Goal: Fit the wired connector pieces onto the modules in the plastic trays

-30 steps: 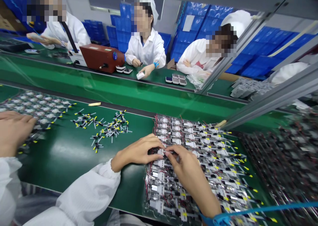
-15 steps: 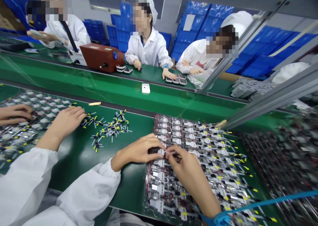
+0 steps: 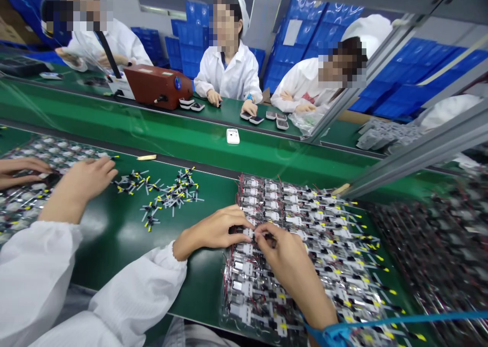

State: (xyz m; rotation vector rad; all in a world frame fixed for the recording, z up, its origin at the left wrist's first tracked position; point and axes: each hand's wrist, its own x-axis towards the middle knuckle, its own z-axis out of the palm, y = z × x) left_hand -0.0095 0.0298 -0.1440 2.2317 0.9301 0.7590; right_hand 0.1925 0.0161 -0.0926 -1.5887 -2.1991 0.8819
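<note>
A clear tray (image 3: 305,245) full of small white parts with red wires and yellow-tipped black pieces lies on the green table in front of me. My left hand (image 3: 213,230) rests at the tray's left edge, its fingers curled and pressing on a small white part (image 3: 248,233). My right hand (image 3: 290,265) lies over the tray, with its fingertips pinched at the same part. A blue strap (image 3: 343,331) circles my right wrist.
Loose yellow-tipped pieces (image 3: 168,197) lie scattered at mid-left. A neighbour's hands (image 3: 82,176) work at another tray (image 3: 49,153) on the left. Beyond the green conveyor (image 3: 171,138), carrying a white device (image 3: 232,136), sit three people in white coats. A metal frame bar (image 3: 415,151) crosses at the right.
My hands have stayed on the same part of the tray. The neighbour's hand came in over the loose pieces, then drew back left. The white device was set on the conveyor and drifted right.
</note>
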